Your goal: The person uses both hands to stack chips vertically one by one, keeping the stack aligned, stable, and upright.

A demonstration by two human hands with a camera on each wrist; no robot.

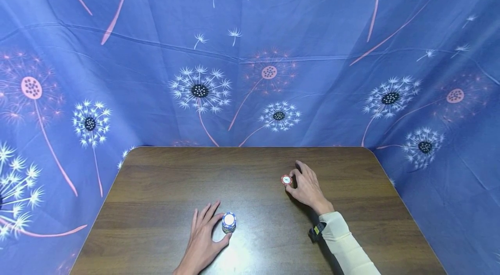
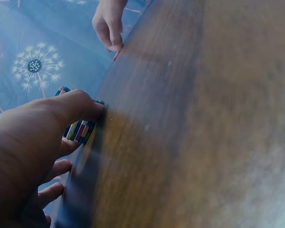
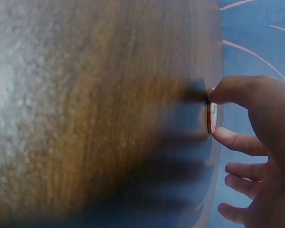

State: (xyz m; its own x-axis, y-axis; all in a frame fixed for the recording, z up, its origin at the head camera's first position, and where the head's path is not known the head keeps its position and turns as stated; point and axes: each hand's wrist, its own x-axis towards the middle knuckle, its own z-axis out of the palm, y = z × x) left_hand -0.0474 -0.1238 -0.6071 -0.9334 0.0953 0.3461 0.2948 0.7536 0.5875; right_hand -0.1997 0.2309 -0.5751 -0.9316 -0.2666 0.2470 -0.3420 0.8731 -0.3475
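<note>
Near the front middle of the table, my left hand (image 1: pixel 204 238) holds a stack of poker chips (image 1: pixel 228 221) between thumb and index finger. The top chip is blue and white; in the left wrist view the stacked chips (image 2: pixel 80 131) show edges of several colours, partly hidden by the thumb. Farther back and to the right, my right hand (image 1: pixel 307 187) pinches a red poker chip (image 1: pixel 287 180) with a white centre by its rim. In the right wrist view that chip (image 3: pixel 212 116) lies flat, low over the tabletop, between thumb and index finger.
The brown wooden table (image 1: pixel 164 184) has rounded far corners. Behind it and along both sides hangs a blue cloth (image 1: pixel 320 93) printed with dandelions. A small black device (image 1: pixel 315 231) is strapped at the right wrist, by the pale sleeve (image 1: pixel 345 240).
</note>
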